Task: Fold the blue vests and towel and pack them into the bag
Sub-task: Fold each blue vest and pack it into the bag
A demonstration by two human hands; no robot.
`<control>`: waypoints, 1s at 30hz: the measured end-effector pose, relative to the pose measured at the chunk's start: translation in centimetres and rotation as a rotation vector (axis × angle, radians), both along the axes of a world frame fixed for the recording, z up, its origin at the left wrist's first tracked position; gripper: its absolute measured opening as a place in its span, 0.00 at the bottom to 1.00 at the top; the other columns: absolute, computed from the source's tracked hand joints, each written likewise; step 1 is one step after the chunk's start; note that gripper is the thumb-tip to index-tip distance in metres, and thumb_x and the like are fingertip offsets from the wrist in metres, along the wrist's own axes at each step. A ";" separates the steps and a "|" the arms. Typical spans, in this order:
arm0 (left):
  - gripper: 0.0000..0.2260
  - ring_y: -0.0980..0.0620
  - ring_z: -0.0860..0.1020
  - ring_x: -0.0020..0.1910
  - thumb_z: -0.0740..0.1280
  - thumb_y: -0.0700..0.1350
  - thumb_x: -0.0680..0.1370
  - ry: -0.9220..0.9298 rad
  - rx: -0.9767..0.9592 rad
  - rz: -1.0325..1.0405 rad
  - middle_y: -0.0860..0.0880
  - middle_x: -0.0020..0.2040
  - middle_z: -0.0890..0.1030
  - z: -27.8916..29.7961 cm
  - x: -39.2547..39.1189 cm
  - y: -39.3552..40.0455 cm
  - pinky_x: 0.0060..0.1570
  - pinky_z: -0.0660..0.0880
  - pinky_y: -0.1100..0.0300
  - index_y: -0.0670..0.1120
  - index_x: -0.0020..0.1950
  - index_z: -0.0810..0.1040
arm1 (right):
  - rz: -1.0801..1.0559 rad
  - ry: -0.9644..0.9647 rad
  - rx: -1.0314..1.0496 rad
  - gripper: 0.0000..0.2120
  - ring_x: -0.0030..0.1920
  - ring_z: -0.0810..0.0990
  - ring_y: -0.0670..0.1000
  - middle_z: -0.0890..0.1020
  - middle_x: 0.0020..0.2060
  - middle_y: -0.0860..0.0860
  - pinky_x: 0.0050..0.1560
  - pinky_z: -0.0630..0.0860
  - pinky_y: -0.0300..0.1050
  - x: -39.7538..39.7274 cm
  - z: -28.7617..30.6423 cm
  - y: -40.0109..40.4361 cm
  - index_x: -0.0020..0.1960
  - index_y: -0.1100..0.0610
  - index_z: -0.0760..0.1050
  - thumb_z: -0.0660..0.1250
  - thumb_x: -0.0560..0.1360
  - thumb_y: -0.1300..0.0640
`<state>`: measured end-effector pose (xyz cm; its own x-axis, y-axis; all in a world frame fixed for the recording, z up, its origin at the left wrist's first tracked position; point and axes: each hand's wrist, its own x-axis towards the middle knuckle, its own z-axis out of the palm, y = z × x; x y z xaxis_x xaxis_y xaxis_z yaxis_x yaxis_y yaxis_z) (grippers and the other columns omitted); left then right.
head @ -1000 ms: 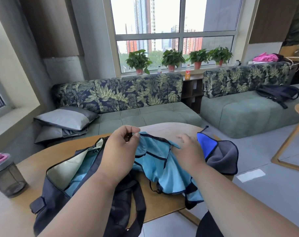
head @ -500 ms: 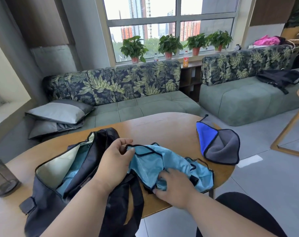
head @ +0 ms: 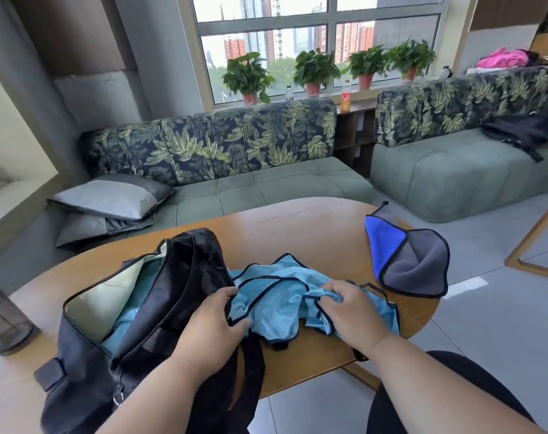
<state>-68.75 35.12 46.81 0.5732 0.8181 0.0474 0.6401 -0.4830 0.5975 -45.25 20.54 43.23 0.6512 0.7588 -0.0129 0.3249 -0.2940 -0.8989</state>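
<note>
A light blue vest (head: 279, 296) with dark trim lies crumpled on the wooden table (head: 297, 227), just right of an open dark bag (head: 87, 355). Inside the bag's cream-lined mouth more light blue fabric (head: 125, 321) shows. My left hand (head: 216, 321) pinches the vest's left edge beside the bag. My right hand (head: 351, 308) grips a bunch of the vest's right part. A blue and grey towel (head: 413, 261) lies loosely folded at the table's right end, apart from both hands.
A dark translucent cup (head: 3, 324) stands at the table's left edge. Green sofas (head: 266, 189) with leaf-print backs sit behind the table, with grey pillows (head: 109, 195) on the left. Another wooden table's leg (head: 535, 242) is at far right. Grey tiled floor lies to the right.
The vest has come down from a raised hold onto the table. My right hand moved from its lower edge up onto its right part; my left hand slid lower along its left edge.
</note>
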 end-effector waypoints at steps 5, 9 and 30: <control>0.43 0.53 0.73 0.72 0.76 0.56 0.76 0.085 0.012 -0.014 0.53 0.72 0.76 -0.4 0.3 -0.2 0.70 0.70 0.60 0.55 0.85 0.56 | -0.060 0.217 0.183 0.09 0.49 0.85 0.59 0.87 0.45 0.56 0.51 0.79 0.51 1.4 0.4 0.1 0.52 0.51 0.83 0.65 0.81 0.50; 0.31 0.63 0.80 0.60 0.76 0.49 0.77 -0.071 -0.107 0.064 0.60 0.63 0.82 -0.5 0.3 0.1 0.59 0.74 0.67 0.55 0.79 0.70 | -0.140 0.343 0.281 0.12 0.49 0.82 0.66 0.84 0.46 0.64 0.52 0.77 0.52 1.5 0.5 0.5 0.50 0.52 0.82 0.66 0.80 0.45; 0.33 0.45 0.81 0.45 0.81 0.40 0.69 -0.634 -0.621 -0.310 0.43 0.46 0.82 5.8 2.6 -1.9 0.51 0.80 0.52 0.53 0.72 0.74 | 0.374 0.130 0.172 0.27 0.68 0.75 0.38 0.79 0.65 0.34 0.67 0.72 0.35 -3.1 3.3 -0.1 0.70 0.28 0.72 0.77 0.76 0.47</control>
<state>-66.18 33.26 52.61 0.7866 0.6167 0.0319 0.0030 -0.0555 0.9985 -48.33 20.39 46.55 0.3323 0.9405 0.0707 0.2618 -0.0200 -0.9649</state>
